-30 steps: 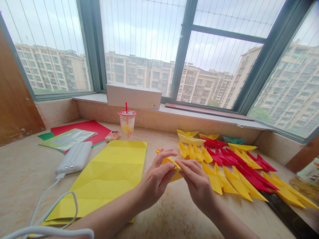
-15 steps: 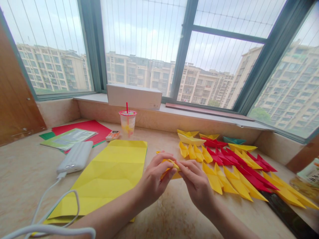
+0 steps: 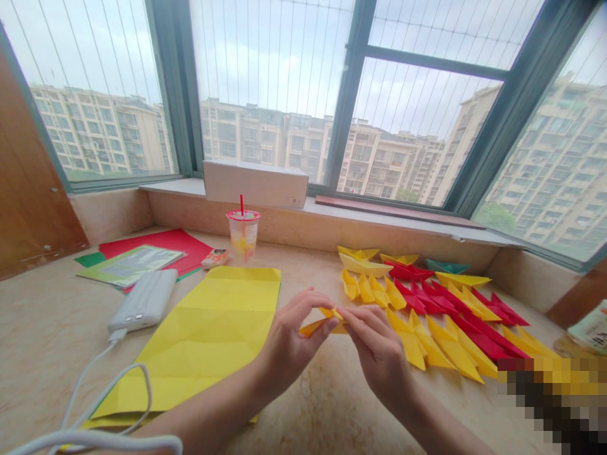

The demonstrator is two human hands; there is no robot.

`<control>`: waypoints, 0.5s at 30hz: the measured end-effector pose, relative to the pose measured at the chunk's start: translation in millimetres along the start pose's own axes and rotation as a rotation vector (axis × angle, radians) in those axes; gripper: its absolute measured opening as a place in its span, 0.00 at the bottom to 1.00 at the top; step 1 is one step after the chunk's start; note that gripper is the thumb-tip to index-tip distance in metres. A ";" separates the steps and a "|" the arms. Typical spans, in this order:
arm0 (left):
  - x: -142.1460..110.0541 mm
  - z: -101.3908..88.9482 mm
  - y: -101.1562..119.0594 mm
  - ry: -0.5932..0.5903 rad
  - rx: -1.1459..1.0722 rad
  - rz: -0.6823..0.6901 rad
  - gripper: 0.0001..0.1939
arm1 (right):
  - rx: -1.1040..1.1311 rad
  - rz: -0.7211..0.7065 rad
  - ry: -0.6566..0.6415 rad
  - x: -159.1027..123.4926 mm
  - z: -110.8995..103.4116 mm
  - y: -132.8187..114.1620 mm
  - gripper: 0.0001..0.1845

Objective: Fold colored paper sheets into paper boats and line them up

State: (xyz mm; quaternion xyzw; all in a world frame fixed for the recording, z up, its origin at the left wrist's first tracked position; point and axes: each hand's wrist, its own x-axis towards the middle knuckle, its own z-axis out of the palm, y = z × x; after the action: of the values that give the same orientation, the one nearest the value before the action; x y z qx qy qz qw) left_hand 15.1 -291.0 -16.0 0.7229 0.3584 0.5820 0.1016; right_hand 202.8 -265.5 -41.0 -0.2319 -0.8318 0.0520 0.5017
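Note:
Between my two hands is a small folded piece of yellow paper [image 3: 313, 327], held just above the counter. My left hand [image 3: 298, 325] grips its left part, thumb below and fingers curled over the top. The fingertips of my right hand [image 3: 374, 338] pinch its right end. Fingers cover much of the paper, so its full shape is hidden. Close by on the left lies a large creased yellow sheet [image 3: 203, 335]. To the right of my right hand stand yellow paper boats [image 3: 446, 344] and red paper boats [image 3: 429, 297] in rows.
A lidded plastic cup [image 3: 243, 237] with a red straw stands behind the sheet. Left are a white power bank [image 3: 142, 303] with a cable [image 3: 142, 379], red paper [image 3: 190, 243] and a small box [image 3: 215, 258]. A long white box [image 3: 256, 183] rests on the sill. The lower right is pixelated.
My left fingers have shifted on the folded yellow paper, and more of its left side shows. Both hands stay in nearly the same place. The lower right corner is now pixelated.

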 end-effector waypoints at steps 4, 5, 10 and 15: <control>1.6 -1.8 1.4 -0.032 -0.083 0.005 0.02 | -0.007 -0.012 0.010 0.7 -1.5 -1.4 0.26; 2.2 -2.4 2.4 -0.036 -0.107 -0.016 0.02 | -0.008 -0.010 0.012 1.1 -1.9 -1.6 0.26; 2.9 -4.2 6.8 -0.100 -0.087 -0.119 0.04 | -0.027 -0.004 0.020 2.6 -4.9 -1.8 0.22; -0.4 -2.3 4.8 -0.181 -0.059 -0.141 0.07 | -0.067 -0.006 0.068 3.6 -6.5 -4.4 0.19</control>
State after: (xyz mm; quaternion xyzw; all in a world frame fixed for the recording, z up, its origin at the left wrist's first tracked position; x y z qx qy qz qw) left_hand 14.9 -295.4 -12.9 0.7423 0.3802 0.5159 0.1955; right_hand 205.5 -268.8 -33.5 -0.2477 -0.8162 0.0146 0.5217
